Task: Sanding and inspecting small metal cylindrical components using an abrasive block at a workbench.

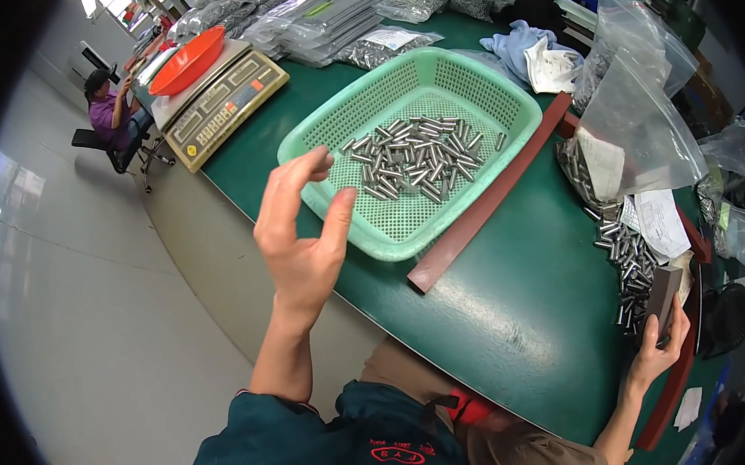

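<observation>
My left hand (297, 224) is raised at the near left corner of a green plastic basket (390, 247), its thumb and curled fingers apart with nothing between them. Inside that basket lies a loose heap of short metal pins (419, 155). Far to the right, my right hand (663, 347) grips a grey-brown rectangular block (664, 293), thumb on one side and fingers on the other. The block stands beside a spread of similar metal pins (632, 263) on the green table (489, 328). These pins trail from an open clear plastic bag (639, 135).
A reddish-brown bar (482, 213) runs along the basket's right side. Back left stands a scale (220, 105) carrying an orange tray (187, 63). Filled bags (325, 22) and cloths (541, 56) line the back. A seated person (113, 112) is beyond the table.
</observation>
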Tool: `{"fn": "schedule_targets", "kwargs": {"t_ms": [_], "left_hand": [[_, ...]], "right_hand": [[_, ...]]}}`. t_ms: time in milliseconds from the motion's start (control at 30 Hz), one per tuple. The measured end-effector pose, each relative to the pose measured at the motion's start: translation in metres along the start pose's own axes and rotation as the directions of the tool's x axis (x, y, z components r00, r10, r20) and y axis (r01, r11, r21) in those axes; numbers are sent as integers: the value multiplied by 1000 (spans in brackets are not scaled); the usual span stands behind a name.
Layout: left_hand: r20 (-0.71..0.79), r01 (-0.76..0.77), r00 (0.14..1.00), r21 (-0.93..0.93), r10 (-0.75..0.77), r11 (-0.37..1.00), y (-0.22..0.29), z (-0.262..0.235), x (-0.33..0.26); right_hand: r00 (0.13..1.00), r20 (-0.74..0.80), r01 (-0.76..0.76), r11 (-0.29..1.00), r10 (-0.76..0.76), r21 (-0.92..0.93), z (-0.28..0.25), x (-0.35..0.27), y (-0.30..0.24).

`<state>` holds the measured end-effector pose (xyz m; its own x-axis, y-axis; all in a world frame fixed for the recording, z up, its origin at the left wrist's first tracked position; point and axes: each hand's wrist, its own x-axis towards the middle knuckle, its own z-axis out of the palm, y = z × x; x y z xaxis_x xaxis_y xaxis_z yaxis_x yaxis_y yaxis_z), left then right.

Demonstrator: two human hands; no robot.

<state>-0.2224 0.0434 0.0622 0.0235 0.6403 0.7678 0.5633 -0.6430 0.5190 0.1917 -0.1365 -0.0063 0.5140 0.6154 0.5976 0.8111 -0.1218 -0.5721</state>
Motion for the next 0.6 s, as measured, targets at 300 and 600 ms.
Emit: {"fn": "schedule_targets", "kwargs": {"t_ms": [300,600], "left_hand": [[154,-257,918,-470,366,844,88,42,-39],[536,-356,638,-431,552,829,117,144,-62]], "right_hand": [[987,-153,32,998,-41,-63,-1,5,8],[924,-383,-64,989,7,-135,-13,10,33]]}}
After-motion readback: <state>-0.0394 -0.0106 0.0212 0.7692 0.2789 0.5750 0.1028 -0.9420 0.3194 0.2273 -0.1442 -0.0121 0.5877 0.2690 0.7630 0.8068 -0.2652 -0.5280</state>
